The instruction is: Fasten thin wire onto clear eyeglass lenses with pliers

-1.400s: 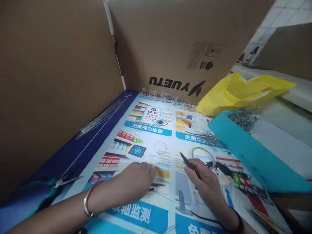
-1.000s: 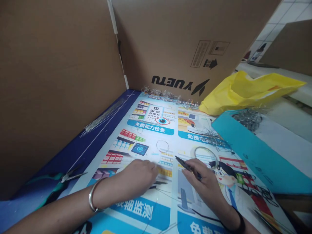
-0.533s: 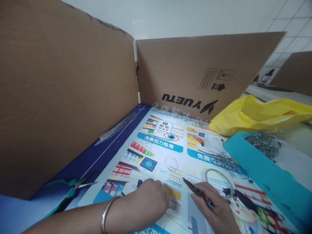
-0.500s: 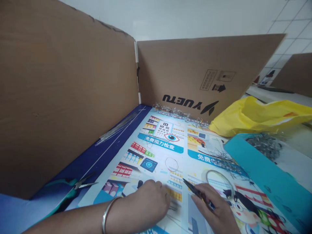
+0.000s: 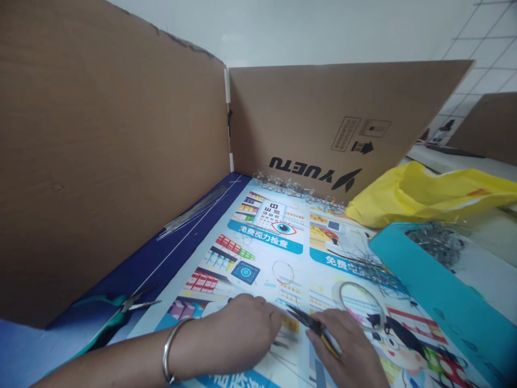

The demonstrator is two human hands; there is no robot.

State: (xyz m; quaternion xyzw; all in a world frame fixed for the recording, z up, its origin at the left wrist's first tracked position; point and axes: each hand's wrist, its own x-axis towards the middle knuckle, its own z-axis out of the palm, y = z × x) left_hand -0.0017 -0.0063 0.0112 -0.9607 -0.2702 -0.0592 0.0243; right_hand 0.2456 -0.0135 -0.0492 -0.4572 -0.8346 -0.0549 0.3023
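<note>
While my right hand (image 5: 343, 345) is wrapped around slim black pointed pliers with yellow on the handle (image 5: 310, 321), their tip reaches near my left hand (image 5: 250, 334). That hand is curled, its back towards me, so I cannot tell what its fingers hold. My 2 hands are apart. Between them, thin dark wires (image 5: 285, 344) show blurred and partly covered. Left of my left hand lie splayed green-handled metal pliers (image 5: 126, 308), 1 handle lost at my forearm. Beyond my right hand, the flat turquoise-bordered sheet (image 5: 428, 285) is cut off.
</note>
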